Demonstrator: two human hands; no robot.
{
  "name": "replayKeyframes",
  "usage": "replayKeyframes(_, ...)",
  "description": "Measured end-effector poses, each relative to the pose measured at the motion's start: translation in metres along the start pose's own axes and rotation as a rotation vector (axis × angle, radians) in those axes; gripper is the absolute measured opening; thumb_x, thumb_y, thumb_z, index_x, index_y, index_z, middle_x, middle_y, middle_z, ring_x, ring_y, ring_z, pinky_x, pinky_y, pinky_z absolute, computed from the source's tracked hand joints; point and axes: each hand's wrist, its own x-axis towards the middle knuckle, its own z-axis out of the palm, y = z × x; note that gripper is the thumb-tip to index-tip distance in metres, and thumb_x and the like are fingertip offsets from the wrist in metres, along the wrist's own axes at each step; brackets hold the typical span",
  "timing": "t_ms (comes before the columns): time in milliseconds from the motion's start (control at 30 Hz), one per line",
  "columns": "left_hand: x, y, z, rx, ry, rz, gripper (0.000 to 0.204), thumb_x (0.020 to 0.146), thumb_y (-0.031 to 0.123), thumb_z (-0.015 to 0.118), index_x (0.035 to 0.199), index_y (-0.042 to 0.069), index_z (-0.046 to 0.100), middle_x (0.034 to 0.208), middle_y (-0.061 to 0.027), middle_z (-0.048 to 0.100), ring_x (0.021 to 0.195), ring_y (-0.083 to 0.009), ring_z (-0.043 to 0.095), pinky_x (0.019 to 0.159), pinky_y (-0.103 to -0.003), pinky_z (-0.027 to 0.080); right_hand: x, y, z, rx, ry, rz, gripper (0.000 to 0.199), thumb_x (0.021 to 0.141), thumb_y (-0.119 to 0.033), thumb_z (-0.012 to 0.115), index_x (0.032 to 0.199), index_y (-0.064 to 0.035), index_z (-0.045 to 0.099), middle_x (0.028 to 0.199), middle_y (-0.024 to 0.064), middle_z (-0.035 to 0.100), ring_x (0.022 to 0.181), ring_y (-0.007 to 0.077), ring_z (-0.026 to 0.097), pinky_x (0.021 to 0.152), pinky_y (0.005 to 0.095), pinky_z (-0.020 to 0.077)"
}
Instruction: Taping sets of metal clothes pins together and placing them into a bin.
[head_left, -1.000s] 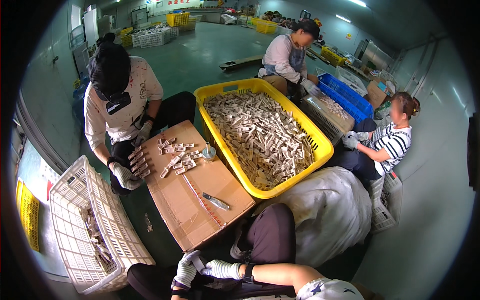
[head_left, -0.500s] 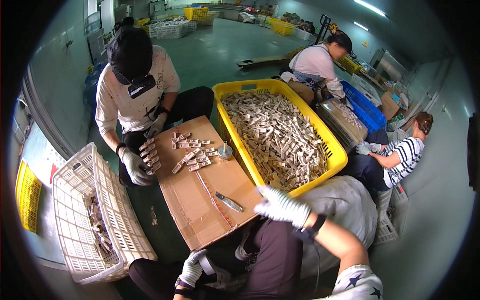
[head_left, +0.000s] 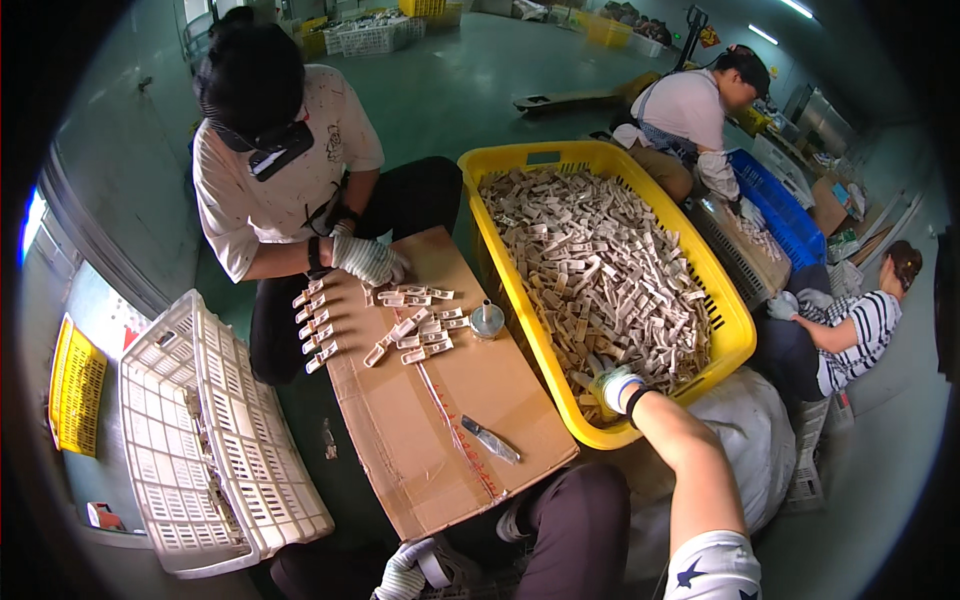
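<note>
Your right hand (head_left: 618, 388) is lying inside the yellow crate (head_left: 738, 340), at its six o'clock, among the pale pieces (head_left: 600, 270) filling it; you are probably using that edge because it is sitting nearest you. The pieces are hiding your fingertips: gripping or apart, not showing. Your left hand (head_left: 400, 578) is resting at the cardboard worktop's (head_left: 400, 430) six o'clock, beside a pale strip (head_left: 434, 570); its grip is also staying unclear. The knife (head_left: 490, 438) is lying toward the worktop's five o'clock, presumably for handiness.
</note>
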Motion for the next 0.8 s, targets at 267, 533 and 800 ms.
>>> replayKeyframes(267,-0.001,0.030,0.015,0.020,0.081,-0.085,0.022,0.096,0.006,0.049,0.112,0.000,0.063,0.106,-0.0088,0.065,0.095,-0.0180,0.061,0.086,-0.030,0.049,0.042,0.025,0.002,0.185,-0.101,-0.155,0.096,0.065,-0.038,0.079,0.147,-0.0226,0.031,0.147,0.0257,0.029,0.130,0.0416,0.038,0.107,0.0438,0.0358)
replayKeyframes(533,0.000,0.027,0.021,0.048,0.135,0.037,0.027,0.099,0.009,0.041,0.105,-0.002,0.065,0.098,-0.0117,0.067,0.090,-0.0208,0.064,0.081,-0.031,0.051,0.027,0.010,-0.022,0.320,-0.146,-0.124,0.091,0.065,-0.033,0.081,0.143,-0.0174,0.037,0.145,0.0236,0.034,0.127,0.0401,0.041,0.104,0.0454,0.0373)
replayKeyframes(800,-0.007,0.012,0.012,0.030,0.097,0.009,0.023,0.095,0.004,0.046,0.110,-0.003,0.062,0.104,-0.0109,0.065,0.094,-0.0216,0.063,0.085,-0.033,0.052,0.026,-0.007,-0.005,0.446,-0.095,-0.061,0.101,0.060,-0.031,0.085,0.144,-0.0131,0.032,0.128,0.0218,0.053,0.117,0.0368,0.054,0.095,0.0432,0.0461)
